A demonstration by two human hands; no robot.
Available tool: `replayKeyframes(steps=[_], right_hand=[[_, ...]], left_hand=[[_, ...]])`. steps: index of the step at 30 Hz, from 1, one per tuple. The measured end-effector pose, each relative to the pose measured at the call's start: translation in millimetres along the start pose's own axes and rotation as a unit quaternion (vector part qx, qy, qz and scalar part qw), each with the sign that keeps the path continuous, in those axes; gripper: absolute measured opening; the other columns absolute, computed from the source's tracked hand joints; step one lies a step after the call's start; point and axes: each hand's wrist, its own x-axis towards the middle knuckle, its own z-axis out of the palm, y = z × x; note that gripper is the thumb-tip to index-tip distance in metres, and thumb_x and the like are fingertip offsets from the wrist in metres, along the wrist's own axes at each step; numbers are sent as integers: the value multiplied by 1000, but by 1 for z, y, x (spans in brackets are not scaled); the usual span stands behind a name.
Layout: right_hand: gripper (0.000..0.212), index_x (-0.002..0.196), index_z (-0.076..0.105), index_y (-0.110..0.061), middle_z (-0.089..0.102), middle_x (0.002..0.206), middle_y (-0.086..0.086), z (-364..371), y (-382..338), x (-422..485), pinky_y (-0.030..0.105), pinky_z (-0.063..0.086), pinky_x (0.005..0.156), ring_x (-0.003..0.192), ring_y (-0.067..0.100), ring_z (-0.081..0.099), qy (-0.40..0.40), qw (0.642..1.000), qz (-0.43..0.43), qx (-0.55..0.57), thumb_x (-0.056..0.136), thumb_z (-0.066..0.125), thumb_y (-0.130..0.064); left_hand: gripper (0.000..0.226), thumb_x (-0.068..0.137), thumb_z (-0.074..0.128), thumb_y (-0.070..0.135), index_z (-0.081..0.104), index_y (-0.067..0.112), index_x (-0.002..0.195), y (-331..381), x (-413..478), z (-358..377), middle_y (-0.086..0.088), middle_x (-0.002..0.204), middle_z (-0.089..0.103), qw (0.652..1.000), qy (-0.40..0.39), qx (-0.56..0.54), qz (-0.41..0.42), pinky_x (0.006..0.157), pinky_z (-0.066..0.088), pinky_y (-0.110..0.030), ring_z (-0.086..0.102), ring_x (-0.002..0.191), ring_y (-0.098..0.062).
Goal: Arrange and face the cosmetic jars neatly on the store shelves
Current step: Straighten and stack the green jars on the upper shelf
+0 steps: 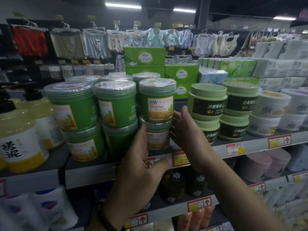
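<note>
Green cosmetic jars with clear lids and orange labels stand two high in three stacks on the upper shelf [116,165]. In the right stack, the top jar [157,100] faces forward with its label readable. The lower jar [158,137] beneath it sits between my hands. My left hand [141,157] presses its fingers on that jar's left side, thumb stretched along the shelf edge. My right hand [185,130] lies flat against its right side, fingertips reaching up beside the top jar. The two left stacks [93,114] have labels turned partly leftwards.
Pale green wide jars [208,104] are stacked right of my hands, with white jars [266,112] beyond. Big yellow pump bottles [21,140] stand at the left. Green tissue boxes [145,57] rise behind. Price tags [180,159] line the shelf edge; lower shelves hold dark jars [183,184].
</note>
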Motion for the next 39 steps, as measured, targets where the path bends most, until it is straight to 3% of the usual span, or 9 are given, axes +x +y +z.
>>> replayKeyframes(steps=[3, 5, 7, 10, 16, 19, 24, 30, 39], right_hand=[[37, 144, 64, -28, 70, 144, -8, -7, 3, 2, 40, 44, 122, 136, 5, 62, 18, 998, -23, -52, 112, 51, -43], [64, 163, 45, -23, 59, 158, -1, -11, 6, 3, 46, 43, 124, 146, 10, 54, 29, 993, -51, -103, 103, 68, -31], [68, 166, 37, -18, 56, 160, 3, -11, 9, 6, 44, 46, 123, 147, 11, 53, 26, 988, -77, -129, 105, 66, -13], [55, 158, 50, -12, 70, 144, -2, -12, 14, 7, 34, 54, 113, 133, 5, 65, 21, 982, -114, -147, 106, 60, 3], [50, 154, 53, -10, 73, 141, 0, -12, 15, 10, 40, 54, 114, 133, 12, 67, 25, 984, -125, -127, 106, 60, 3], [49, 154, 53, -11, 73, 141, 1, -13, 15, 11, 46, 54, 115, 134, 14, 67, 26, 983, -121, -135, 107, 59, 1], [50, 156, 53, -13, 72, 143, -2, -14, 14, 11, 46, 52, 117, 135, 13, 66, 14, 986, -113, -121, 108, 57, 1], [50, 157, 52, -15, 72, 142, -4, -15, 13, 10, 47, 51, 119, 136, 13, 65, 5, 984, -120, -135, 109, 55, 0], [52, 160, 50, -19, 72, 142, -6, -15, 14, 10, 45, 51, 118, 135, 11, 65, -7, 984, -116, -136, 111, 53, -2]], left_hand=[[77, 93, 67, -13, 43, 49, 133, -2, 1, -2, 59, 113, 55, 1000, 11, 12, 19, 89, 38, 5, 49, 117, 32], [79, 93, 68, -11, 39, 49, 137, -3, 4, -4, 63, 112, 52, 999, 23, 23, 29, 90, 37, 6, 46, 118, 34], [87, 93, 68, -11, 30, 43, 149, -6, 9, -7, 63, 112, 51, 999, 21, 16, 20, 89, 38, 6, 45, 118, 35], [96, 92, 71, -10, 24, 34, 162, -11, 16, -11, 64, 114, 48, 999, 8, 31, 16, 92, 37, 5, 43, 120, 34], [100, 90, 77, -4, 21, 32, 165, -15, 18, -12, 66, 114, 46, 998, 7, 51, 20, 90, 37, 6, 44, 119, 35], [101, 89, 79, -2, 23, 30, 167, -17, 19, -14, 56, 129, 48, 998, 4, 49, 28, 96, 37, 3, 43, 127, 30], [107, 79, 85, 16, 25, 31, 167, -21, 19, -15, 56, 134, 45, 997, -5, 63, 55, 99, 36, 3, 42, 133, 25], [101, 86, 78, -11, 27, 26, 165, -23, 18, -11, 56, 129, 51, 998, -4, 30, 51, 96, 43, 0, 48, 130, 23], [103, 77, 78, 9, 28, 29, 165, -28, 18, -8, 47, 141, 51, 996, 0, 28, 82, 104, 42, -6, 49, 136, 15]])
